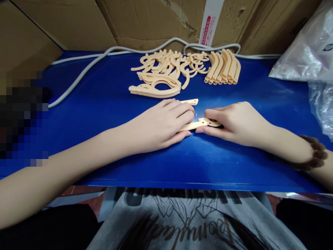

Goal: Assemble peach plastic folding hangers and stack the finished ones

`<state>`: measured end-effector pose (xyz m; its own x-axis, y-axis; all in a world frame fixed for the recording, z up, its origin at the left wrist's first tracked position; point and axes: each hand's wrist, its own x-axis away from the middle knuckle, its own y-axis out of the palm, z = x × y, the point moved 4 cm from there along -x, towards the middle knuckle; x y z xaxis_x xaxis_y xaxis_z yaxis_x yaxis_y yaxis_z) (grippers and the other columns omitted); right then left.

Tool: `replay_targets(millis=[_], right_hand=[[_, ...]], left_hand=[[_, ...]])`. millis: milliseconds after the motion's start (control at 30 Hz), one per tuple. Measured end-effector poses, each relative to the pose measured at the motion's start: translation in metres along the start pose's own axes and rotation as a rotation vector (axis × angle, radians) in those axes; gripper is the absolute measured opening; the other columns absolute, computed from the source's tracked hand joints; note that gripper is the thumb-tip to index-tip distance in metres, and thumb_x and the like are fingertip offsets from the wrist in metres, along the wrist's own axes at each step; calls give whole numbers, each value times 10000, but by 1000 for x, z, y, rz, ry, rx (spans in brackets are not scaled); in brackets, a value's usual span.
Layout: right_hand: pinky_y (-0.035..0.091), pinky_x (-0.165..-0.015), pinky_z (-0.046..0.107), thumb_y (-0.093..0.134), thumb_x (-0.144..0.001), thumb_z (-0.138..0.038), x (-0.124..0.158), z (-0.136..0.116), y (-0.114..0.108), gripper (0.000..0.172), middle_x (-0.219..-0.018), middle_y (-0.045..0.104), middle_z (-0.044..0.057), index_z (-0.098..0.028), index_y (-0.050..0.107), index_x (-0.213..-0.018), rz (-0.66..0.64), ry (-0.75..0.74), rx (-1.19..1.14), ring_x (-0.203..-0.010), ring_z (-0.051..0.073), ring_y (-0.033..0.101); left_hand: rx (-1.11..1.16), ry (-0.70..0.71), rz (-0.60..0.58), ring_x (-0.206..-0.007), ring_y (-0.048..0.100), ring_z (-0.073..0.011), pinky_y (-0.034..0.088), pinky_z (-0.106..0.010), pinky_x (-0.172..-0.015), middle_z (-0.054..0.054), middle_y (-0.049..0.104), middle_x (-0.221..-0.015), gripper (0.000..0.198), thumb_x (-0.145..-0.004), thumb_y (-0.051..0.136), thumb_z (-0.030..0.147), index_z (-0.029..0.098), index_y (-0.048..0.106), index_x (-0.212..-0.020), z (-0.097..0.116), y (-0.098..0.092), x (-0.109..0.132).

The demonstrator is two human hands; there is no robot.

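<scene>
My left hand (171, 119) is closed around a cream plastic hanger arm (194, 126), whose far half is hidden under the palm. From beneath its knuckles another cream arm end (191, 102) sticks out; whether it joins the first one is hidden. Between thumb and fingers, my right hand (232, 121) pinches a curved cream hanger hook (213, 122). The hook's end meets the arm's end just left of the right fingertips. Both hands are low over the blue tabletop (208, 163).
Beyond the hands lie folded cream hangers (154, 91), a heap of loose hooks (166, 62) and a row of curved arms (225, 67). A white cable (85, 74) runs along the back, before cardboard boxes (156, 24). Plastic bags (307, 52) sit at right.
</scene>
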<state>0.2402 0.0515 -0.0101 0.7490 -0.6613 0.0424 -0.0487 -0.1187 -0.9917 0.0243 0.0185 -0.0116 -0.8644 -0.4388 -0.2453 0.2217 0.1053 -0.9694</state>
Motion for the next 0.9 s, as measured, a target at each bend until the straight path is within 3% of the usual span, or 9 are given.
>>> replay_targets(millis=[167, 400, 567, 900], right_hand=[[220, -645, 346, 186, -1140, -843, 1, 1, 0, 807, -674, 609, 42, -229, 652, -899, -6, -9, -3, -604, 195, 462], [218, -641, 348, -8, -1073, -915, -1, 2, -1, 932, -686, 610, 56, -239, 592, -846, -2, -24, -10, -602, 191, 487], [222, -654, 350, 138, -1109, -908, -1, 2, -4, 850, -652, 579, 30, -239, 557, -793, 17, -13, -88, -583, 171, 477], [230, -624, 335, 261, -1106, -880, -2, 2, -6, 763, -550, 480, 4, -258, 439, -701, 27, 89, -118, -525, 157, 410]], left_hand=[[19, -5, -6, -1279, 724, -387, 584, -525, -1149, -236, 751, -1413, 322, -1205, 440, 277, 99, 695, -1291, -1, 1, 0], [102, -34, -17, -1339, 703, -384, 568, -542, -1202, -261, 722, -1491, 406, -1244, 373, 301, 73, 689, -1360, -3, 4, 0], [217, -84, -25, -1485, 627, -384, 498, -558, -1310, -256, 682, -1567, 398, -1250, 365, 314, 89, 678, -1349, -4, 6, -2], [269, -128, -38, -1491, 611, -401, 478, -582, -1315, -238, 682, -1559, 389, -1236, 327, 308, 113, 656, -1309, -3, 4, -3]])
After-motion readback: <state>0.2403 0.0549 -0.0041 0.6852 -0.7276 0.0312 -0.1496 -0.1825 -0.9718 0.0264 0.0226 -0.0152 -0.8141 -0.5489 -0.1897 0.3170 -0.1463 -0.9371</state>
